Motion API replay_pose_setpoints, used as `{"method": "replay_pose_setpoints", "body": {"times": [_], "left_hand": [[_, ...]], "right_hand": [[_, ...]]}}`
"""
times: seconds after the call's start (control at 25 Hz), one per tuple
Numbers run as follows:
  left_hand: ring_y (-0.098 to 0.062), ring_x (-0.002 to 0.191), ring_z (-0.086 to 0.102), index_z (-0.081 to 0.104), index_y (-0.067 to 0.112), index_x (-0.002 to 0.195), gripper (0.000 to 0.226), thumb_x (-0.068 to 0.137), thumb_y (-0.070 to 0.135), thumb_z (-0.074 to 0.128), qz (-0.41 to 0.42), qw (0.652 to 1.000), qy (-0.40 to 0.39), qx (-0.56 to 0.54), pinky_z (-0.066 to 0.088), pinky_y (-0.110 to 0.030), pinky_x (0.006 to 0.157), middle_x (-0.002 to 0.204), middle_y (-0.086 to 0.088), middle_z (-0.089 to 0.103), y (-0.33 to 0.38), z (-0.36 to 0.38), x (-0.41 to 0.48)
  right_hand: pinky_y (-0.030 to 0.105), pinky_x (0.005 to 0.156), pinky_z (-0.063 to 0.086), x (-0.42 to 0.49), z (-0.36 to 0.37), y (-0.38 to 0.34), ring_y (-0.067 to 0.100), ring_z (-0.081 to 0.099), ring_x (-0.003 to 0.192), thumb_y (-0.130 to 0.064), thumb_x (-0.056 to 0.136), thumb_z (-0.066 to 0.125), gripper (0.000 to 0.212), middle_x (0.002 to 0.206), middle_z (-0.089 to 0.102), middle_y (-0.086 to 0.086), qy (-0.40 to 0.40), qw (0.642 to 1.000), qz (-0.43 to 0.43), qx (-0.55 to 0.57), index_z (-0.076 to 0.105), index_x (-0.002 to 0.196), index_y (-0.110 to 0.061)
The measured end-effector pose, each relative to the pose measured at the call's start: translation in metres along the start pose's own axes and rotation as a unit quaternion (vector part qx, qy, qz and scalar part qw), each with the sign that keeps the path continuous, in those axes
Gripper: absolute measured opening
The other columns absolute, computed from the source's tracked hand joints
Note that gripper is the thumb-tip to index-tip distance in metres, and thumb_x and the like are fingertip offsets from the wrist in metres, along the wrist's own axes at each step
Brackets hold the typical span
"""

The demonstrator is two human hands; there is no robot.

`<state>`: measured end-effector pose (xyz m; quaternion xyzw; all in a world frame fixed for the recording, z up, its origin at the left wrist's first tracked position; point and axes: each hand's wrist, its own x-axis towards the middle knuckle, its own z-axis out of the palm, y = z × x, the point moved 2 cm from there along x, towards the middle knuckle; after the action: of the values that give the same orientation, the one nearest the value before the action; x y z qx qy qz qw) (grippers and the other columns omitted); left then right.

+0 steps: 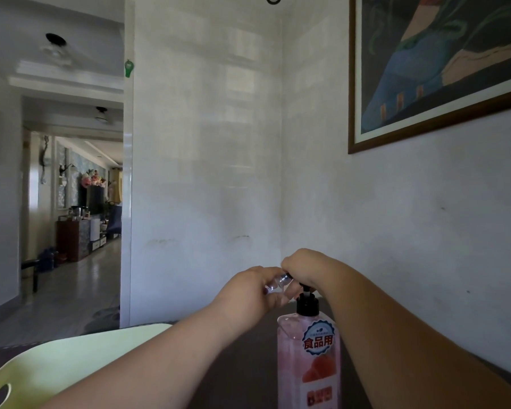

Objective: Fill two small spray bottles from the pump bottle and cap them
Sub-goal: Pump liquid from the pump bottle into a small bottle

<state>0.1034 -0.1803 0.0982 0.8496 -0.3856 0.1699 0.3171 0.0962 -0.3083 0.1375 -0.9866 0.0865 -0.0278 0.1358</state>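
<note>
A tall clear pump bottle [309, 358] of pink liquid with a black collar and pump stands on the dark table at the lower middle. My right hand [304, 268] rests on top of its pump head, fingers curled over it. My left hand [254, 290] holds a small clear spray bottle [276, 283] tilted on its side, its open neck up against the pump's nozzle under my right hand. The nozzle itself is hidden by my fingers. A second small bottle and the caps are out of sight.
A pale green tray [71, 358] with a handle slot lies on the table at the lower left. White walls meet in a corner straight ahead, with a framed picture [437, 63] on the right wall. A doorway on the left opens onto a hallway.
</note>
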Motion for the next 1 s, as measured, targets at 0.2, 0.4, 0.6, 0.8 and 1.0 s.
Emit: {"method": "replay_pose_setpoints", "body": {"times": [0.2,0.4,0.6,0.8,1.0], "left_hand": [[-0.02,0.098,0.059,0.061,0.028,0.113,0.03,0.084,0.033,0.062,0.001,1.0,-0.021,0.01,0.046,-0.026,0.088,0.112,-0.003,0.06,-0.001,0.009,-0.004],[-0.019,0.099,0.058,0.059,0.03,0.117,0.032,0.085,0.028,0.062,0.0,0.999,-0.02,0.035,0.046,-0.027,0.089,0.113,-0.002,0.06,-0.003,0.006,-0.003],[-0.017,0.096,0.058,0.059,0.032,0.113,0.03,0.083,0.028,0.063,0.003,1.0,-0.009,0.017,0.044,-0.023,0.084,0.113,0.001,0.06,0.0,0.0,-0.002],[-0.018,0.098,0.057,0.058,0.03,0.114,0.031,0.083,0.028,0.063,0.0,1.0,-0.008,0.007,0.044,-0.024,0.084,0.113,0.001,0.059,0.003,-0.004,-0.001],[-0.018,0.1,0.057,0.058,0.029,0.118,0.033,0.085,0.027,0.061,0.009,1.0,-0.011,0.022,0.044,-0.023,0.086,0.114,-0.001,0.059,0.002,-0.002,-0.003]], "right_hand": [[0.019,0.051,0.027,-0.005,0.011,0.0,0.009,0.036,0.053,-0.008,0.095,0.049,0.017,0.074,0.059,0.004,-0.002,0.994,-0.036,-0.104,0.065,0.099,-0.003],[0.025,0.062,0.037,-0.005,0.009,-0.004,0.018,0.051,0.07,-0.017,0.092,0.058,0.033,0.071,0.049,0.003,0.013,0.984,-0.036,-0.174,0.059,0.121,0.0],[0.024,0.064,0.04,-0.004,-0.001,-0.002,0.022,0.057,0.073,-0.012,0.095,0.044,0.03,0.092,0.069,0.014,0.033,0.999,0.015,0.022,0.063,0.112,0.003],[0.027,0.065,0.043,-0.006,-0.006,0.0,0.025,0.056,0.074,-0.009,0.097,0.035,0.034,0.105,0.072,0.015,0.025,0.993,0.05,0.103,0.06,0.117,0.004],[0.028,0.073,0.042,0.002,0.002,-0.001,0.021,0.056,0.085,-0.008,0.096,0.047,0.029,0.117,0.069,0.017,-0.006,1.0,0.018,0.02,0.061,0.119,0.003]]}}
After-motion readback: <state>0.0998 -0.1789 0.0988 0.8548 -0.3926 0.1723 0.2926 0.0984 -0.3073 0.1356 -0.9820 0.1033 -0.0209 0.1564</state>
